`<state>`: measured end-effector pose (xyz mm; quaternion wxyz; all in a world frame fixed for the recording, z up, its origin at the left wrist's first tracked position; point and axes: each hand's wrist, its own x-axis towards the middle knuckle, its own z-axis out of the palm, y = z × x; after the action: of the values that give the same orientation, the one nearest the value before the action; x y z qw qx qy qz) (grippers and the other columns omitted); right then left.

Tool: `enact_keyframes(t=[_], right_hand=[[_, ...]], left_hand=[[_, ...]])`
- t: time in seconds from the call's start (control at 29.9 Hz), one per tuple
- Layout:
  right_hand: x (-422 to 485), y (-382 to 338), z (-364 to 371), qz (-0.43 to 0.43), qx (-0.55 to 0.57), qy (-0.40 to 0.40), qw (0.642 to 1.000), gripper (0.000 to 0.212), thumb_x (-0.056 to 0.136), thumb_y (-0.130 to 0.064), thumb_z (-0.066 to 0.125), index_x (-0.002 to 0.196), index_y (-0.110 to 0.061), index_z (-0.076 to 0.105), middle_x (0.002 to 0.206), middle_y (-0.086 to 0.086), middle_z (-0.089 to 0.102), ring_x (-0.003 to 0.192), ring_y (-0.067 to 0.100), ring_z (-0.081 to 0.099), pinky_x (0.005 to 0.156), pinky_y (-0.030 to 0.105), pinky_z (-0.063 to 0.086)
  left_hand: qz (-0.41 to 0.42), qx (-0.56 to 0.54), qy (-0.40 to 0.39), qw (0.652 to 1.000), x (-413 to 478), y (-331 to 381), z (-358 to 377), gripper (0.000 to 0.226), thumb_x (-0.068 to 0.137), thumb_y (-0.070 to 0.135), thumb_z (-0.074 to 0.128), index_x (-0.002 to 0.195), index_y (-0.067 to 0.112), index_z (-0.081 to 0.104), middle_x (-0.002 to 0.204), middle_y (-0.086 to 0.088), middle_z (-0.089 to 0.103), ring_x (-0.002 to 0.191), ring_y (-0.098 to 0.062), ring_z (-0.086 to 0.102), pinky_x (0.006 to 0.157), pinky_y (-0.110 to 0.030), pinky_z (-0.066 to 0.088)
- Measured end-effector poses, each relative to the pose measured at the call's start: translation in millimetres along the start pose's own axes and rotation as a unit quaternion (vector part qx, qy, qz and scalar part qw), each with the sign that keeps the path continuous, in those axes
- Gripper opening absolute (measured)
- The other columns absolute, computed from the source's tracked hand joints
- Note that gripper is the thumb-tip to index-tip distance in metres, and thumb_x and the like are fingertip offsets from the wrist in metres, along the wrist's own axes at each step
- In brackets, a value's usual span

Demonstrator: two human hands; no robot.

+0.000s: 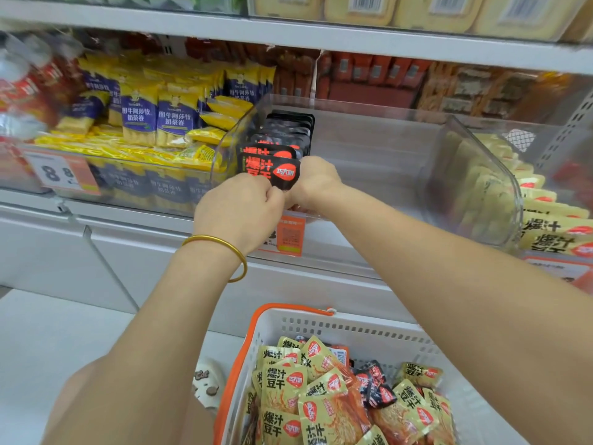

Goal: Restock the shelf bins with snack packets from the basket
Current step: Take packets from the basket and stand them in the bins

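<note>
While both hands meet at the bin's near edge: front packet held upright.
Left hand [239, 208]: fingers curled, pinching black packet [269, 170].
Right hand [313, 181]: curled round the packet's right side.
Clear bin [378, 146]: black row along left wall.
Basket [353, 329]: near, holding yellow packets [284, 385].

Black packets [269, 170] with red-orange lettering fill the clear bin [481, 162] at the frame's centre. At the bottom, yellow packets [282, 385] with black lettering and red logos lie in a white basket [369, 335] with an orange handle [237, 364]. A gold bangle [224, 248] rings the wrist left of centre.
</note>
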<state>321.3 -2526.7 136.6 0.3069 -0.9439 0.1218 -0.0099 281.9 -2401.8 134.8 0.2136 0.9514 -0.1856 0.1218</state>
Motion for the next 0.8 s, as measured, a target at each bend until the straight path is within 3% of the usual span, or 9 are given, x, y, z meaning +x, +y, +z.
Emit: enact_keyframes(t=[0.13,0.23,0.37,0.53,0.67,0.8], right_hand=[[-2.0,-0.9,0.3,-0.059,-0.059,0.011,0.996,0.016,0.078,-0.021,0.069,0.085,-0.013,0.057,0.079,0.001,0.056,0.075,0.024,0.057,0.058,0.027,0.044],[0.0,2.4,3.0,-0.063,-0.117,-0.045,0.99,0.019,0.084,-0.028,0.064,0.088,-0.012,0.055,0.074,-0.001,0.051,0.078,0.022,0.052,0.066,0.027,0.04],[5.1,5.7,3.1,-0.035,-0.079,-0.08,0.993,0.024,0.084,-0.019,0.065,0.104,-0.005,0.059,0.092,0.006,0.053,0.082,0.021,0.045,0.074,0.028,0.04],[8.4,5.7,6.2,-0.005,-0.049,-0.11,0.993,0.029,0.085,-0.013,0.064,0.111,-0.004,0.06,0.111,0.006,0.064,0.097,0.021,0.058,0.091,0.029,0.049],[-0.6,6.9,-7.9,0.029,0.025,-0.115,0.993,0.01,0.084,-0.002,0.065,0.086,-0.004,0.055,0.087,0.009,0.053,0.072,0.019,0.054,0.075,0.03,0.05],[-15.6,3.0,-19.0,0.009,0.044,-0.076,0.996,0.016,0.08,-0.004,0.071,0.082,-0.008,0.055,0.076,0.006,0.057,0.072,0.02,0.06,0.07,0.024,0.053]], left_hand=[[0.02,0.058,-0.03,0.998,-2.0,1.5,0.6,0.044,0.099,0.032,0.025,0.062,0.017,0.042,0.072,-0.006,0.048,0.074,-0.027,0.047,0.065,-0.033,0.031],[0.018,0.092,-0.037,0.995,-3.2,3.5,-0.3,0.047,0.1,0.033,0.021,0.073,0.012,0.053,0.077,-0.007,0.05,0.076,-0.027,0.045,0.068,-0.032,0.03],[0.019,0.109,-0.041,0.993,-3.2,4.7,-2.1,0.045,0.099,0.032,0.021,0.074,0.011,0.052,0.076,-0.01,0.049,0.076,-0.028,0.044,0.067,-0.032,0.029],[0.032,0.109,-0.054,0.992,-1.7,2.5,-1.1,0.047,0.099,0.032,0.02,0.07,0.012,0.05,0.071,-0.008,0.049,0.073,-0.026,0.046,0.067,-0.031,0.031],[0.059,0.095,-0.024,0.993,-4.3,1.2,1.3,0.047,0.099,0.031,0.021,0.06,0.015,0.041,0.06,-0.001,0.042,0.07,-0.024,0.044,0.068,-0.031,0.028],[0.101,0.088,0.062,0.989,-9.0,-2.1,3.6,0.041,0.094,0.031,0.024,0.058,0.016,0.034,0.065,-0.005,0.042,0.071,-0.026,0.039,0.066,-0.034,0.024]])
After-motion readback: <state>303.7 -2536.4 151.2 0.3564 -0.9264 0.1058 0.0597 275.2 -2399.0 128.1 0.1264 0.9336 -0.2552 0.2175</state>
